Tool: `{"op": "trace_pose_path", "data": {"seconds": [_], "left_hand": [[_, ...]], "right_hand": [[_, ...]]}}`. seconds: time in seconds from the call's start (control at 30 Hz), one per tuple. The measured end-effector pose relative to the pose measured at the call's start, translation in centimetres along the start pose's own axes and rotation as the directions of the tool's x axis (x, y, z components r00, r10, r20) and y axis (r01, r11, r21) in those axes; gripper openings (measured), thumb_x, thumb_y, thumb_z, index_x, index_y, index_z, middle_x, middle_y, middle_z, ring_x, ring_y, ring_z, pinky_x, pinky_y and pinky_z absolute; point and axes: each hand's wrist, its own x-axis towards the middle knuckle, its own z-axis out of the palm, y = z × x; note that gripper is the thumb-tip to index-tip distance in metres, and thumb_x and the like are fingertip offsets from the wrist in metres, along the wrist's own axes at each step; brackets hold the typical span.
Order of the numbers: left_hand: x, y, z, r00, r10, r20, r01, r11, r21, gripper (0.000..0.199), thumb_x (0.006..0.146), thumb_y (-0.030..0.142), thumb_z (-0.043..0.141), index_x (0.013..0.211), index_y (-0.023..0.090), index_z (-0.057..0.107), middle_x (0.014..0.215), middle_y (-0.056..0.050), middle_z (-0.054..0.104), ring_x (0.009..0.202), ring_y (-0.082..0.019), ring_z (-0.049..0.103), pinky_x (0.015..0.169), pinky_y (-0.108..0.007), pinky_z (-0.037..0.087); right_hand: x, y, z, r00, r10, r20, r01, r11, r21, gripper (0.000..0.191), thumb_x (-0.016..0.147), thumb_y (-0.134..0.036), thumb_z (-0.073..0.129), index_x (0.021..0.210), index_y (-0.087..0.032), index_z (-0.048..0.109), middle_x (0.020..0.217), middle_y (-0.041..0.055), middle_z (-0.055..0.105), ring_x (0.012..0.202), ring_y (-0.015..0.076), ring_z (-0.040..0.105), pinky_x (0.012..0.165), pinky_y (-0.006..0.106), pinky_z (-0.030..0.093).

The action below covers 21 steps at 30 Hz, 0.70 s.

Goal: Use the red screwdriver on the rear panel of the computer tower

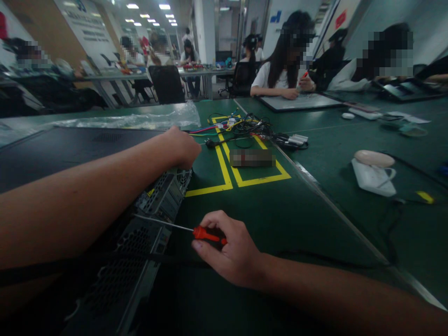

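Note:
A dark desktop computer case [164, 196] lies on its side at the left, its rear panel with vents and ports turned toward me. My right hand [238, 252] grips a screwdriver [206, 234] by its red handle. The long thin shaft points left, and its tip is by the rear panel; whether it touches a screw I cannot tell. My left hand [184, 147] is at the far corner of the case, bent over its edge. Its fingers are turned away from me and hidden. The left forearm crosses above the case.
Beyond the case lie a bundle of cables [252, 125] and a blurred-out box [252, 157] by yellow tape markings [264, 179]. A white cup [373, 172] stands right. Plastic wrap [175, 115] lies behind the case. Co-workers sit across the green table [315, 224].

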Motion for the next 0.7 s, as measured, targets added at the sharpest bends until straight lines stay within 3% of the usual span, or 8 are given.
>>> {"op": "trace_pose_path", "data": {"seconds": [0.23, 0.5, 0.7], "left_hand": [[-0.10, 0.09, -0.23, 0.999, 0.020, 0.030, -0.023, 0.993, 0.117, 0.039, 0.080, 0.025, 0.057, 0.114, 0.023, 0.074, 0.117, -0.015, 0.074, 0.106, -0.031, 0.064, 0.091, -0.048, 0.046], [0.04, 0.00, -0.10, 0.999, 0.040, 0.010, -0.041, 0.995, 0.089, 0.041, 0.078, 0.023, 0.056, 0.115, 0.020, 0.075, 0.113, -0.018, 0.074, 0.103, -0.034, 0.065, 0.090, -0.053, 0.046], [0.03, 0.00, -0.16, 0.999, 0.031, 0.025, -0.033, 0.994, 0.106, 0.039, 0.079, 0.025, 0.057, 0.114, 0.023, 0.075, 0.114, -0.015, 0.074, 0.104, -0.032, 0.065, 0.090, -0.050, 0.046]], "right_hand": [[0.06, -0.09, -0.08, 1.000, 0.019, 0.016, -0.019, 1.000, -0.017, 0.016, 0.088, -0.026, 0.068, 0.099, -0.021, 0.057, 0.082, -0.0009, 0.063, 0.066, 0.0129, 0.057, 0.065, 0.026, 0.047], [0.13, -0.13, -0.19, 0.999, 0.017, 0.027, -0.017, 1.000, -0.001, 0.015, 0.089, -0.026, 0.067, 0.100, -0.021, 0.057, 0.081, -0.0013, 0.062, 0.066, 0.0128, 0.056, 0.063, 0.026, 0.046], [0.15, -0.16, -0.20, 1.000, 0.005, 0.027, -0.006, 1.000, 0.005, 0.017, 0.089, -0.025, 0.069, 0.100, -0.020, 0.057, 0.082, -0.0009, 0.062, 0.067, 0.0129, 0.057, 0.064, 0.026, 0.046]]}}
